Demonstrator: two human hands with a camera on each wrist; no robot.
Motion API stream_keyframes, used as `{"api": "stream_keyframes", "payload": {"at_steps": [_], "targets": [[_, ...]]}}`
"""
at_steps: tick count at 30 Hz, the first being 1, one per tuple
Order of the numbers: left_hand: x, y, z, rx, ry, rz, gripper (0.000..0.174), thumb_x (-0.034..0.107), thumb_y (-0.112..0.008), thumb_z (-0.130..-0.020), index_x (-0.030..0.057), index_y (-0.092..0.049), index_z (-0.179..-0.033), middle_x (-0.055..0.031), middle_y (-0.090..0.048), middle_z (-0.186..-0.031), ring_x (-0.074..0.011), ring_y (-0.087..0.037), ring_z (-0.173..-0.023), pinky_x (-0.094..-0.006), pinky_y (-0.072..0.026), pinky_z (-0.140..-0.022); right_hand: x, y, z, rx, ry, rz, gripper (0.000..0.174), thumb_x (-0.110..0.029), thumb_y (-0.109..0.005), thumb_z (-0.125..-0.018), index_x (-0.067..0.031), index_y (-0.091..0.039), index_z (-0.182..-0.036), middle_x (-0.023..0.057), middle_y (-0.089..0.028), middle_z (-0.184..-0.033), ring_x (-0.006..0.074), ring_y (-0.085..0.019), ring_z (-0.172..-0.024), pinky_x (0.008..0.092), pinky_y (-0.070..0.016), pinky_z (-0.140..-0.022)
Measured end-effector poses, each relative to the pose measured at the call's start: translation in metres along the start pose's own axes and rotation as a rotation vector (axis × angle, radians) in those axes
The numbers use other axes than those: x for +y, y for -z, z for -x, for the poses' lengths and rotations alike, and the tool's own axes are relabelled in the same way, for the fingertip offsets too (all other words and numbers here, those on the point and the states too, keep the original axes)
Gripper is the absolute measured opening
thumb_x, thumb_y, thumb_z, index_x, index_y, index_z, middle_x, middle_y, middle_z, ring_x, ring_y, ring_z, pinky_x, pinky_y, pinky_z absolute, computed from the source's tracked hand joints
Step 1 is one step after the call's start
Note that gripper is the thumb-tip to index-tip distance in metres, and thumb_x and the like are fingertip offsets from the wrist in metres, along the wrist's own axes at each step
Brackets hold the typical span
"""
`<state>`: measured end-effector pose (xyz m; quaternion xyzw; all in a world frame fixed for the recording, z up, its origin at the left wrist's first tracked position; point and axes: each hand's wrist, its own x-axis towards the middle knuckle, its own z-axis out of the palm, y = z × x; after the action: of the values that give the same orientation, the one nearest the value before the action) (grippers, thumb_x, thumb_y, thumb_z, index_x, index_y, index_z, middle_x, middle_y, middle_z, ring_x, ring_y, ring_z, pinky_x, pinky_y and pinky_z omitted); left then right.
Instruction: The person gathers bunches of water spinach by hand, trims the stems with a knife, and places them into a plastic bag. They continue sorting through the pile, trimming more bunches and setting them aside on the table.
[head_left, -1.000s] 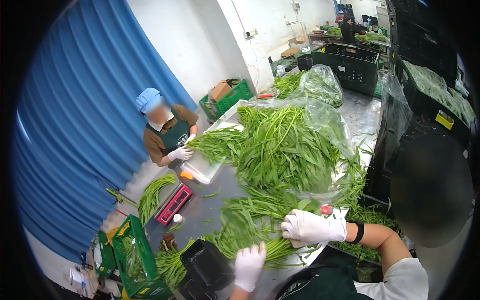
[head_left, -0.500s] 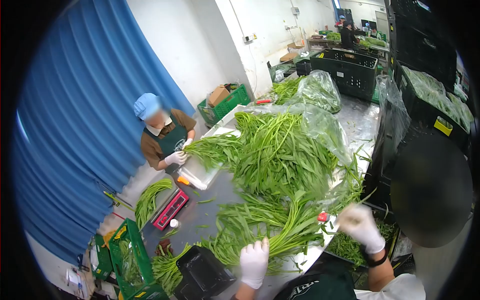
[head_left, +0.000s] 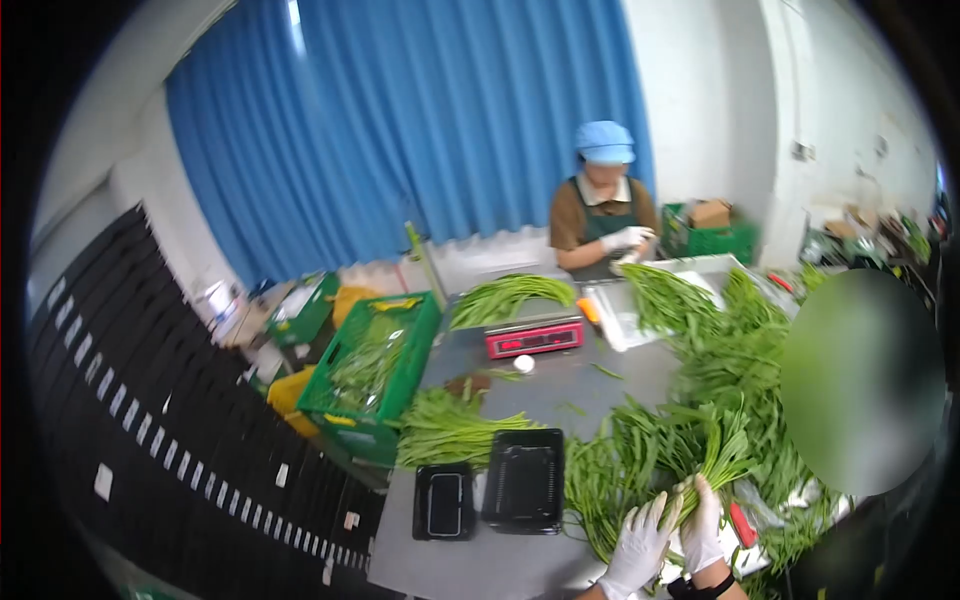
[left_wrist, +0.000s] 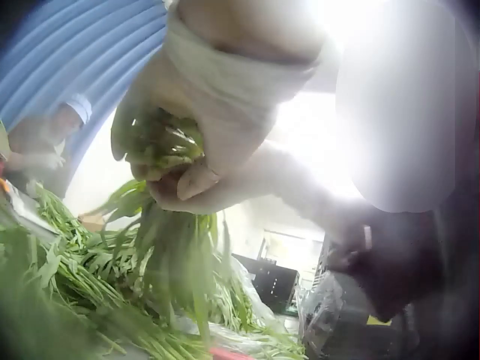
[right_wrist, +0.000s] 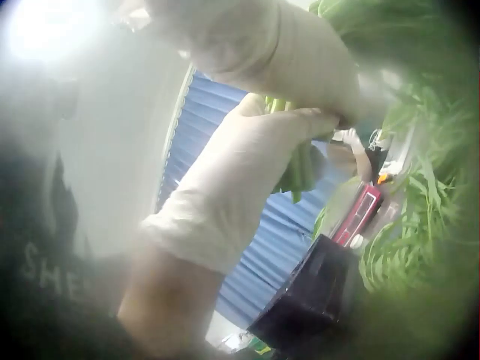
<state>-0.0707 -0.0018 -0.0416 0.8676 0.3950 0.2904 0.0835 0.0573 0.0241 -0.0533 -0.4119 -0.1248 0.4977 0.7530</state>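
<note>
Greens lie in the green crate (head_left: 428, 345) that we see at eight o'clock. Towards six o'clock we have two black trays (head_left: 445, 505) side by side on the table (head_left: 470, 575), with loose stems (head_left: 450, 440) just behind them. Near the middle sits the red scale (head_left: 535, 338), long stems (head_left: 510, 293) laid over its top and a small white item (head_left: 524, 363) just in front. At one o'clock a person in a blue cap (head_left: 604, 143) faces us across the table. At five o'clock our left hand (head_left: 640, 545) curls its fingers round the bunch of greens (head_left: 722, 450), and our right hand (head_left: 703, 522), just beside it, grips the same stems. Leaves of the bunch point away from us, and a red item (head_left: 742, 525) lies right of our right hand. At three o'clock we see the big leafy pile (head_left: 740, 350).
</note>
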Motion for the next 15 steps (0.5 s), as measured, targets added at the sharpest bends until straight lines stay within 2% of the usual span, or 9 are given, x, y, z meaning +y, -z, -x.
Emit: {"api": "stream_keyframes", "payload": {"at_steps": [2,3,5,7,8,10,12,14,15], "targets": [[-0.018,0.018,0.017,0.146,0.043,0.023,0.064,0.015,-0.058,-0.081,0.0044,-0.031,-0.138,-0.0188,-0.047,-0.126,-0.0289,-0.049,-0.113,-0.0376,-0.0373,-0.097,-0.006,-0.031,-0.03,-0.052,0.044,0.057,0.01,-0.012,-0.055,-0.087,-0.0064,-0.05,-0.093,0.0029,-0.055,-0.073,0.0139,-0.055,-0.065,0.0275,-0.047,-0.06],[-0.025,0.032,0.028,0.172,0.065,0.013,0.064,0.015,-0.058,-0.081,0.0044,-0.031,-0.138,-0.0188,-0.047,-0.126,-0.0289,-0.049,-0.113,-0.0376,-0.0373,-0.097,-0.007,-0.05,-0.046,-0.086,0.105,0.134,0.01,-0.014,-0.057,-0.087,-0.0068,-0.051,-0.092,0.0025,-0.055,-0.073,0.0141,-0.054,-0.063,0.0272,-0.0465,-0.059],[-0.034,0.068,0.05,0.178,0.178,0.056,0.062,0.018,-0.064,-0.07,0.0002,-0.047,-0.127,-0.0205,-0.057,-0.107,-0.0377,-0.052,-0.1,-0.0457,-0.04,-0.088,0.003,-0.091,-0.086,-0.145,0.226,0.269,0.012,-0.015,-0.058,-0.087,-0.0067,-0.052,-0.094,0.0026,-0.056,-0.073,0.0137,-0.054,-0.061,0.027,-0.0459,-0.057],[-0.065,0.062,0.086,0.234,0.257,0.26,0.064,0.022,-0.067,-0.073,0.0016,-0.044,-0.13,-0.0204,-0.058,-0.107,-0.0363,-0.055,-0.096,-0.0431,-0.0433,-0.084,0.018,-0.148,-0.106,-0.243,0.289,0.419,0.017,-0.014,-0.057,-0.087,-0.0064,-0.051,-0.102,0.0032,-0.055,-0.076,0.012,-0.053,-0.062,0.0268,-0.0459,-0.058],[-0.073,0.071,0.098,0.255,0.271,0.255,0.064,0.022,-0.067,-0.073,0.0016,-0.044,-0.13,-0.0204,-0.058,-0.107,-0.0363,-0.055,-0.096,-0.0431,-0.0433,-0.084,0.024,-0.18,-0.109,-0.316,0.293,0.513,0.021,-0.014,-0.057,-0.088,-0.0067,-0.051,-0.106,0.0033,-0.055,-0.078,0.0108,-0.052,-0.063,0.0266,-0.046,-0.059],[-0.084,0.088,0.12,0.269,0.521,0.347,0.061,0.022,-0.067,-0.076,0.0027,-0.044,-0.129,-0.0178,-0.061,-0.098,-0.0338,-0.059,-0.084,-0.0407,-0.0481,-0.074,0.073,-0.223,-0.154,-0.589,0.398,0.662,0.031,-0.011,-0.056,-0.087,-0.0057,-0.048,-0.117,0.0083,-0.059,-0.092,0.0152,-0.057,-0.078,0.0294,-0.0485,-0.069],[-0.098,0.086,0.142,0.334,0.561,0.231,0.057,0.022,-0.066,-0.077,0.0042,-0.046,-0.127,-0.0167,-0.062,-0.092,-0.0327,-0.059,-0.079,-0.0399,-0.0487,-0.068,0.119,-0.274,-0.165,-0.83,0.759,1.11,0.042,-0.017,-0.058,-0.086,-0.0032,-0.044,-0.123,0.0144,-0.061,-0.107,0.0234,-0.059,-0.095,0.0349,-0.0475,-0.082],[-0.107,0.075,0.162,0.387,0.597,0.11,0.053,0.023,-0.066,-0.078,0.0056,-0.049,-0.124,-0.0156,-0.062,-0.086,-0.0316,-0.06,-0.073,-0.0391,-0.0493,-0.063,0.174,-0.311,-0.166,-1.007,0.642,1.626,0.052,-0.024,-0.058,-0.084,-0.0037,-0.04,-0.129,0.019,-0.057,-0.117,0.0287,-0.056,-0.106,0.0378,-0.0436,-0.09],[-0.11,0.066,0.173,0.312,0.708,0.12,0.047,0.023,-0.066,-0.078,0.0075,-0.051,-0.12,-0.015,-0.062,-0.082,-0.0312,-0.06,-0.071,-0.0395,-0.0487,-0.061,0.229,-0.306,-0.196,-1.257,0.593,1.576,0.049,-0.03,-0.061,-0.081,-0.0055,-0.048,-0.121,0.0189,-0.06,-0.107,0.0307,-0.058,-0.099,0.0407,-0.0455,-0.084]]}}
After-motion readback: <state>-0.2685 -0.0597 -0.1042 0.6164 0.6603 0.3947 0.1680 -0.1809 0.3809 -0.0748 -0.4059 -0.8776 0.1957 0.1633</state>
